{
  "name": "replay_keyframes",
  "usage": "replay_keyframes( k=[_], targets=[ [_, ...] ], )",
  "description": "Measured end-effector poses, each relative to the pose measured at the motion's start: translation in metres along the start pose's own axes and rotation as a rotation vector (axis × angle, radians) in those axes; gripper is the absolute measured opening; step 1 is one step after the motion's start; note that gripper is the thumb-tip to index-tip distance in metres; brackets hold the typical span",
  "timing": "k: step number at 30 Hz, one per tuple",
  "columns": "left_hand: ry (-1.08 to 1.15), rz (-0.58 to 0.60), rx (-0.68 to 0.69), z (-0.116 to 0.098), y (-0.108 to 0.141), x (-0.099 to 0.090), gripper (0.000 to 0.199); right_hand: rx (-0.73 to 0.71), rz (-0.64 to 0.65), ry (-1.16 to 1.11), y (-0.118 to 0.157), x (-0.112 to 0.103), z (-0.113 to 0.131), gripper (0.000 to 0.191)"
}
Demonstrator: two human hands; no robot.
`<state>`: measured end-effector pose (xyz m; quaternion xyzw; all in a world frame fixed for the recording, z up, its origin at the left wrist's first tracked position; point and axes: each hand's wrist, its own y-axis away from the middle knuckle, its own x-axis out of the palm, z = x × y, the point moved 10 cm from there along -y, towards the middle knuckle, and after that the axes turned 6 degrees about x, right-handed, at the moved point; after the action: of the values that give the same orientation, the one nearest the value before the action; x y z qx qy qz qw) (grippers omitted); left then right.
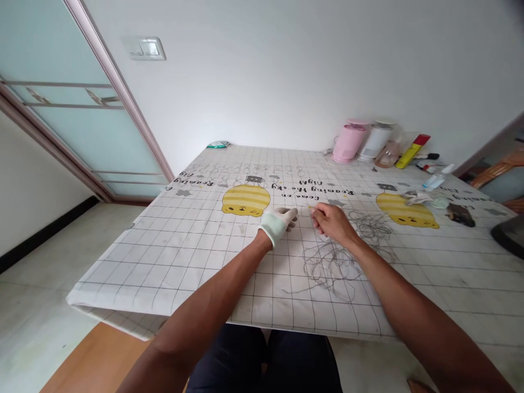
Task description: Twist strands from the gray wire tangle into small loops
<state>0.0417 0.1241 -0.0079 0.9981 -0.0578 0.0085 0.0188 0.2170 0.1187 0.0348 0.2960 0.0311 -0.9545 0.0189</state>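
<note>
My left hand [280,221], in a white glove with a pale green cuff, is just above the tablecloth [196,234] with its fingers curled together. Anything in its fingertips is too small to make out. To its right, my bare right hand [333,221] is closed in a pinch, a tiny yellowish tip showing at its fingers. The two hands are a short gap apart. Beneath and beside my right wrist lies a loose tangle of thin grey strands [327,265], like wire or thread. Several thin loops [249,169] lie in a row toward the back of the table.
Along the wall stand a pink cylinder [349,143], a white cylinder [374,143], a bottle of amber liquid [387,155] and a yellow-and-red box [412,152]. A small clear bottle [439,177] and a dark object [460,215] lie right. A green packet [218,144] sits back left.
</note>
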Motion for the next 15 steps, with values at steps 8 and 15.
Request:
replay_keyframes(
  k=[8,15],
  targets=[
    [-0.415,-0.068,0.170,-0.002,-0.002,-0.004,0.022,0.332,-0.057,-0.228,-0.094,-0.004,-0.016,0.022],
    [-0.624,-0.037,0.234,-0.003,-0.005,0.000,0.025,0.543,-0.060,-0.152,-0.159,0.043,-0.033,0.011]
  ],
)
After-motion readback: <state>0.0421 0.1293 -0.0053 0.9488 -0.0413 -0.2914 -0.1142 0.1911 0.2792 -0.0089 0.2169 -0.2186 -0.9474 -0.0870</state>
